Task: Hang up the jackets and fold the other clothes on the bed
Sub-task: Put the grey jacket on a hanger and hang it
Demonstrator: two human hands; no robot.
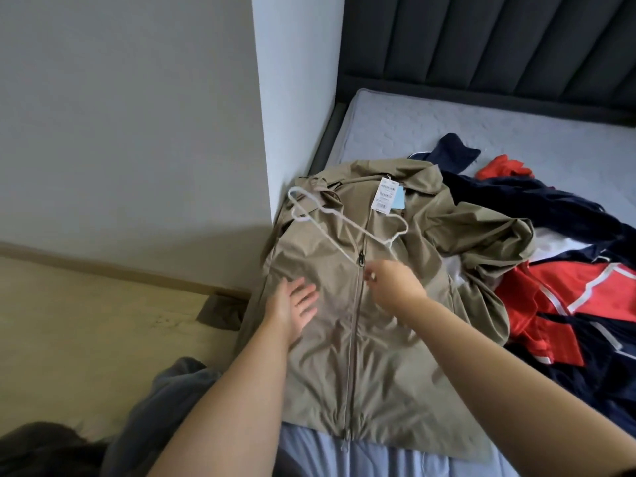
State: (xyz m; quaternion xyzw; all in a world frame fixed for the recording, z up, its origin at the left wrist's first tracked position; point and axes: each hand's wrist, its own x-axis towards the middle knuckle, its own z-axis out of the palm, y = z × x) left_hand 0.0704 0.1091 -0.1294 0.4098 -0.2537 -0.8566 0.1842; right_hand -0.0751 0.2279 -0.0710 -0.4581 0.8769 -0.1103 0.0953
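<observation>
A khaki jacket (385,356) lies flat, front up and zipped, on the bed (395,132), with shop tags (387,195) at its collar. A white wire hanger (330,218) rests on its upper chest. My left hand (292,306) lies flat with spread fingers on the jacket's left chest. My right hand (392,282) hovers by the zip, just below the zip pull (361,259), its fingertips pinching something small and pale; what that is I cannot make out.
A heap of navy, red and white clothes (568,270) lies to the right of the jacket. The dark padded headboard (481,46) stands behind. A white wall corner (296,98) and the wooden floor (86,321) are on the left.
</observation>
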